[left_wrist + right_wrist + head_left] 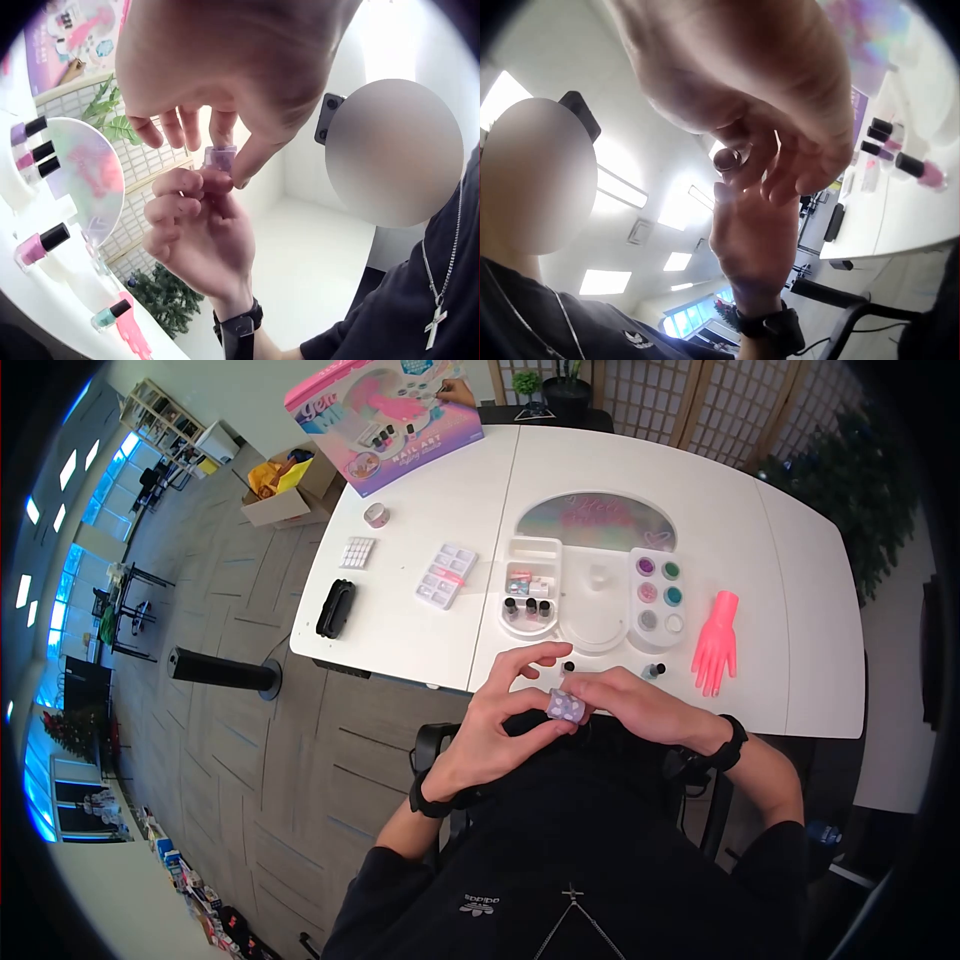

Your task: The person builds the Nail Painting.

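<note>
A small, translucent lilac piece with pale spots (566,706) is held between both hands, in front of the chest near the table's front edge. My left hand (495,725) pinches its left side between thumb and index finger, while the other fingers are spread. From the right, my right hand (635,707) grips it with the thumb along its edge and the fingers curled. The left wrist view shows the lilac piece (220,157) between the fingertips of both hands. In the right wrist view, a small round end (726,159) shows beside the fingers; its exact kind is unclear.
On the white table (420,650) stand a nail art station (545,550), glitter pots (647,592) and nail polish bottles (653,671). A pink model hand (716,645) lies right. Left are a compartment tray (446,574), black case (336,609) and product box (385,425).
</note>
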Motion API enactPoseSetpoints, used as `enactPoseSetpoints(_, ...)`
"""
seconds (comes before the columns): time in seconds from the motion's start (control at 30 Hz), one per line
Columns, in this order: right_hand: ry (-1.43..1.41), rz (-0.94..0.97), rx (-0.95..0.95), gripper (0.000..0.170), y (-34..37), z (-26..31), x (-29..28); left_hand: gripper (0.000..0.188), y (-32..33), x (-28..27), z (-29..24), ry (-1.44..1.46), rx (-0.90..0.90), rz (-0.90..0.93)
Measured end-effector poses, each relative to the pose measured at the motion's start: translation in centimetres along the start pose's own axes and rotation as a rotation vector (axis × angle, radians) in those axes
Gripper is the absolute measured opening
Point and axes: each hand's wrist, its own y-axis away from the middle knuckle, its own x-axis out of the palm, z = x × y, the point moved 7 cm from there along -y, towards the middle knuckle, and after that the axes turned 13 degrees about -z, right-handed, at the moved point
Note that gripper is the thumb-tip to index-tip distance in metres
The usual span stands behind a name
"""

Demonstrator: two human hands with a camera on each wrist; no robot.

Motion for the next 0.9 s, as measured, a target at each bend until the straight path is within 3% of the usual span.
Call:
enactPoseSetpoints(0.07, 0.047, 0.023, 0.007, 0.048, 0.2, 0.5, 0.2, 0.019, 0.1, -0.1, 0.3, 0.000, 0.005, -0.015)
enactPoseSetpoints(0.17, 0.171, -0.146, -0.044, 0.037, 0.2, -0.4, -0.8, 0.013, 0.2, -0.1, 0.3, 0.011, -0.031, -0.093)
enactPoseSetpoints(0.27, 0.591, -0.475, -0.476, 0.020, 2.7, 3.1, -1.0, 0.010, 1.0, -0.2, 1.4, 0.103, -0.118, -0.164)
enactPoseSetpoints(0.37, 0.782, -0.582, -0.803, 0.034, 4.8, 4.8, 0.0, 0.005, 1.5, 0.1, 2.1, 0.156, -0.147, -0.233)
enactPoseSetpoints(0.47, 0.941, -0.552, -1.001, 0.041, 6.2, 5.3, 2.0, 0.006, 2.1, 0.9, 2.8, 0.239, -0.240, -0.259)
enactPoseSetpoints(0.67, 1.126, -0.595, -1.130, 0.040, 5.8, 4.4, 2.9, 0.014, 3.2, 2.6, 3.5, 0.348, -0.342, -0.279)
enactPoseSetpoints(0.9, 1.044, -0.636, -1.042, 0.038, 5.6, 4.6, 2.0, 0.016, 3.6, 2.7, 3.5, 0.368, -0.256, -0.204)
